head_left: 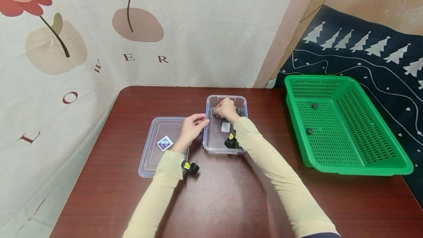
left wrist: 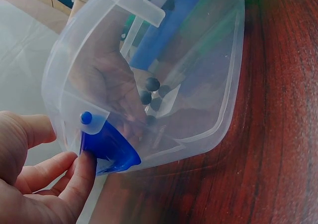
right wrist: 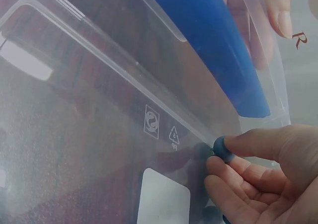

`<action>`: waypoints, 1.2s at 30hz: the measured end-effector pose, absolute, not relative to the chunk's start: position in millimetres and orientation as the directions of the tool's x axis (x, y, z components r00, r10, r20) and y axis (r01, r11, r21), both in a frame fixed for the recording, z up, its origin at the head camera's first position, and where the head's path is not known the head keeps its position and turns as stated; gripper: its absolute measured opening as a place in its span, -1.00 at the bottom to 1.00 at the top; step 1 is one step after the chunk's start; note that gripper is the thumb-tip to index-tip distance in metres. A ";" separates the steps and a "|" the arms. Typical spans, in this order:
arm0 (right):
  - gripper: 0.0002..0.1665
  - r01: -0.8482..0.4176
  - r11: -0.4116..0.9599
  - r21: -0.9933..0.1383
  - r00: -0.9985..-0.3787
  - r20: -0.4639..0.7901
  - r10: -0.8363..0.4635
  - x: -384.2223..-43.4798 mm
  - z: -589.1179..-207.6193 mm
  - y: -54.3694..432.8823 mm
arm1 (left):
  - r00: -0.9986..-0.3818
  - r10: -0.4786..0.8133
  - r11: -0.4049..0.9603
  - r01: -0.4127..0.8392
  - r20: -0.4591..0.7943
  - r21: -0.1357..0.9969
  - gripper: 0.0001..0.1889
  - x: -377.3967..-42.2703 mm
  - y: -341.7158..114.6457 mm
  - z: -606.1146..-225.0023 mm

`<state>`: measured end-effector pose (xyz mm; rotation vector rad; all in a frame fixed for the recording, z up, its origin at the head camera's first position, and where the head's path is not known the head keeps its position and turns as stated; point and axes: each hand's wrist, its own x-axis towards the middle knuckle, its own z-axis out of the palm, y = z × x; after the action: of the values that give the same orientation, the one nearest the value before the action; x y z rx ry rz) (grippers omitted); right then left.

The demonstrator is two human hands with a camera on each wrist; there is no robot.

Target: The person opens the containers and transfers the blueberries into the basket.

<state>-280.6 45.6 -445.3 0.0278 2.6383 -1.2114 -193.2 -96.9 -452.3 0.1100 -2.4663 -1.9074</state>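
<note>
My right hand (head_left: 226,109) reaches into a clear plastic box (head_left: 209,146) with blue side latches. Between thumb and fingertips it pinches a small dark ball (right wrist: 223,148), low by the box's inner wall. Several more dark balls (left wrist: 152,84) are in the box near this hand, partly hidden by it. My left hand (head_left: 192,129) is at the box's left side, its fingers loosely extended. Its fingertips (left wrist: 85,160) touch the hanging blue latch (left wrist: 112,149) and outer wall.
The box's clear lid (head_left: 148,157), with a blue-and-white label, lies flat on the brown table (head_left: 224,197) left of the box. A green basket (head_left: 363,170) stands at the right with two dark balls (head_left: 315,105) inside. A printed curtain (head_left: 205,47) hangs behind the table.
</note>
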 end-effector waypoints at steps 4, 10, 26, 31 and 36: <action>-0.89 0.142 0.634 -0.760 -0.968 -0.239 -0.070 -281.4 -444.1 46.7 | -0.997 -0.067 0.258 -0.042 -0.026 0.965 -0.67 -193.3 -97.3 -452.5; -0.87 0.237 0.500 -0.833 -0.955 -0.295 -0.038 -283.9 -436.3 49.4 | -0.998 -0.066 0.249 -0.038 -0.023 0.968 -0.67 -193.8 -97.9 -452.3; -0.74 0.195 0.324 -0.926 -0.966 -0.239 -0.102 -282.1 -392.4 83.4 | -0.997 -0.065 0.255 -0.054 -0.039 0.965 -0.67 -194.7 -98.1 -453.3; -0.72 0.195 0.340 -0.920 -0.968 -0.237 -0.087 -282.0 -378.6 98.3 | -0.998 -0.061 0.267 -0.048 -0.033 0.962 -0.67 -194.4 -98.0 -453.0; -0.70 0.184 0.360 -0.915 -0.972 -0.225 -0.075 -279.3 -365.8 114.0 | -0.998 -0.061 0.267 -0.047 -0.032 0.962 -0.67 -194.9 -98.3 -454.1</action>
<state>-279.3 114.0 -365.8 0.0975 2.3941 -1.6551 -194.9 -98.3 -454.1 0.1064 -2.4915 -1.8917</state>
